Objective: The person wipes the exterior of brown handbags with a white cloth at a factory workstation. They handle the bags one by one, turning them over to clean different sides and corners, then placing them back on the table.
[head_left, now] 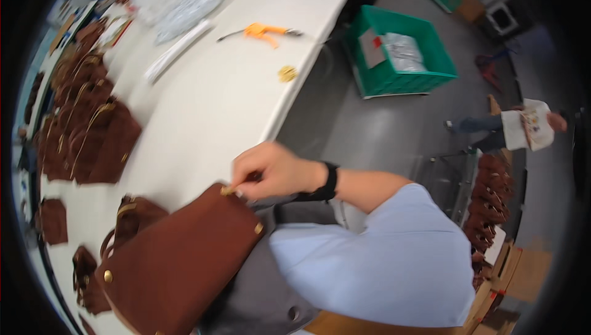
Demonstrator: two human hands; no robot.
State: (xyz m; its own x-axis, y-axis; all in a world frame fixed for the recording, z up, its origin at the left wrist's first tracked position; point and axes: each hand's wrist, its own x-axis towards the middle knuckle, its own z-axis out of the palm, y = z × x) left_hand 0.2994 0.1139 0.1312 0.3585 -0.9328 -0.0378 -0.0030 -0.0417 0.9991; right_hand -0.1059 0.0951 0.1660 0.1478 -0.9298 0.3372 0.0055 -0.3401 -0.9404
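A brown leather bag (184, 261) with gold-coloured studs at its corners is tilted in front of my body, beside the table. My right hand (268, 169), with a black band on its wrist, is closed at the bag's upper corner. Thumb and fingers pinch a small gold-coloured fitting (228, 191) there; its exact form is blurred. My left hand does not show. Just beyond the bag, another brown bag (138, 215) with a handle rests on the table.
On the white table (191, 107) lie an orange air blow gun (263, 31), gold-coloured small parts (287, 74), clear plastic wrap (181, 0) and several brown bags (92, 132). A green bin (400, 52) stands on the floor at right. Another person (523, 127) is farther right.
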